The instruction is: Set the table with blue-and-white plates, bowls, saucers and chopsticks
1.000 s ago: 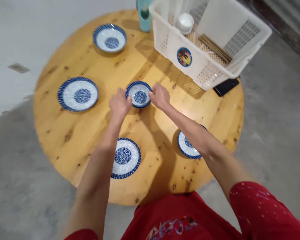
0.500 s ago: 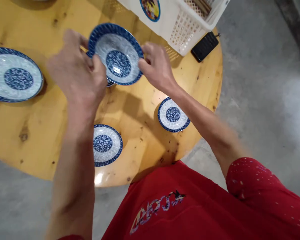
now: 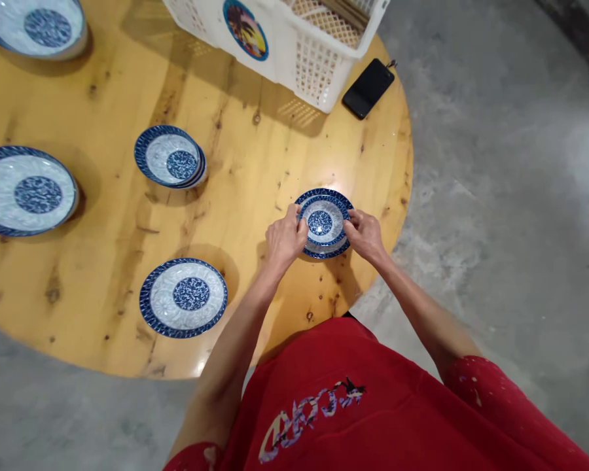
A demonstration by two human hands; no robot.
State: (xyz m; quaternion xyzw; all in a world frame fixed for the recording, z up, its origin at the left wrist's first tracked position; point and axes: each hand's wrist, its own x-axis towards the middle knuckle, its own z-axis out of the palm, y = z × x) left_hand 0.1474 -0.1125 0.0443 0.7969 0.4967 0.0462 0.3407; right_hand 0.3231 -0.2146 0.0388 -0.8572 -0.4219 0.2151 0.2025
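A small blue-rimmed bowl [image 3: 320, 222] is over a patterned plate [image 3: 324, 252] near the right front of the table. My left hand [image 3: 285, 237] pinches the bowl's left rim, and my right hand [image 3: 366, 234] grips its right rim. Whether the bowl touches the plate I cannot tell. To the left stands a small stack of like bowls [image 3: 169, 157], tilted in view. Another plate [image 3: 184, 297] lies nearer the table's front edge.
The round wooden table [image 3: 245, 216] also bears a white plastic basket [image 3: 294, 49] at the back and a black phone [image 3: 369, 88] beside it. At the left sit a large blue-and-white dish [image 3: 27, 190] and a deeper one [image 3: 34, 26].
Both hands have carried the bowl rightward and toward me, from above the bowl stack to over the right plate. The view has shifted, and the bowl stack now shows.
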